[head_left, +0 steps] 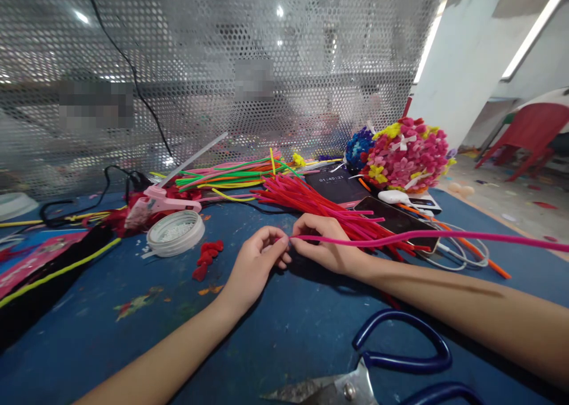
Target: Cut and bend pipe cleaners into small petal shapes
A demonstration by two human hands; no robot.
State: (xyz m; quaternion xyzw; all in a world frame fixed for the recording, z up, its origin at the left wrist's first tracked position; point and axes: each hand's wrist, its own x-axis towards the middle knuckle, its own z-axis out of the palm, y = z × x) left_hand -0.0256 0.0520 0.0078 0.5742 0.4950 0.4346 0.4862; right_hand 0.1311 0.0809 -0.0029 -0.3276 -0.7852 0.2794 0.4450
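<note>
A long pink pipe cleaner [413, 235] runs from my fingertips out past the right edge of the view. My left hand [260, 260] pinches its end near the middle of the view. Close beside it, my right hand [320, 244] has its fingers closed on the same pipe cleaner. The fingertips of both hands nearly meet, and the short bit between them is mostly hidden. Behind my right hand lies a bundle of red and pink pipe cleaners [306, 200]. Small red fuzzy pieces [207, 259] rest left of my left hand.
Scissors with blue handles [406, 366] lie at the front. A white tub of beads [175, 233] and a pink glue gun [164, 198] are at the left. Phones, cables and a pink flower ball [406, 156] sit at the back right, before a perforated metal panel [200, 55].
</note>
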